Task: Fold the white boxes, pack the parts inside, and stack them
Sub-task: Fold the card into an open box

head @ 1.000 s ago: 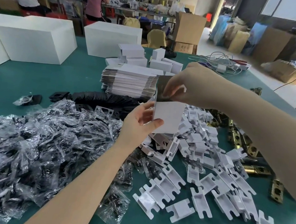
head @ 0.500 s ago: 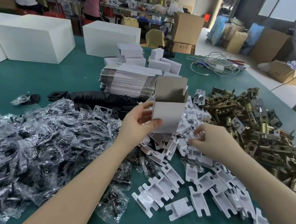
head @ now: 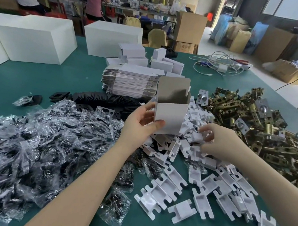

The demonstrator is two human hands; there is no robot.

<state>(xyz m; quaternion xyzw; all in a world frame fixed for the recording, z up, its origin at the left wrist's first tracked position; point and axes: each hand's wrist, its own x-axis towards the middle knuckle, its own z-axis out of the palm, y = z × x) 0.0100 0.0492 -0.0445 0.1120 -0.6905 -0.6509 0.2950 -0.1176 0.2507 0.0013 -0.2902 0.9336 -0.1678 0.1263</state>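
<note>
The left hand [head: 144, 123] holds the white box [head: 170, 115] up over the middle of the table [head: 37, 81], thumb on the front and fingers curled round the back. The box stands upright with its top flap open. The right hand [head: 214, 143] is down at about 4 o'clock from the box, its fingers pinching a white plastic piece [head: 198, 137] in the heap of white pieces [head: 182, 186].

Here is what could go wrong, I think. The white pieces lie all mixed up and hook into each other (they have little notched ends), so a pull may bring two pieces up, or knock more of them across the table. The box is thin card and only one hand holds it. If the left hand squeezes too hard, the box may squash and the piece may not slide in. If it holds too loose, a push from the piece may tip the box or pop the bottom open.

The pile of brass parts [head: 253, 124] sits at 3 o'clock from the box, and the bags of small black bits [head: 39, 147] lie at 8 o'clock. A wrong grab there would put the wrong thing in first. The stack of flat boxes [head: 129, 83] waits at 11 o'clock.
</note>
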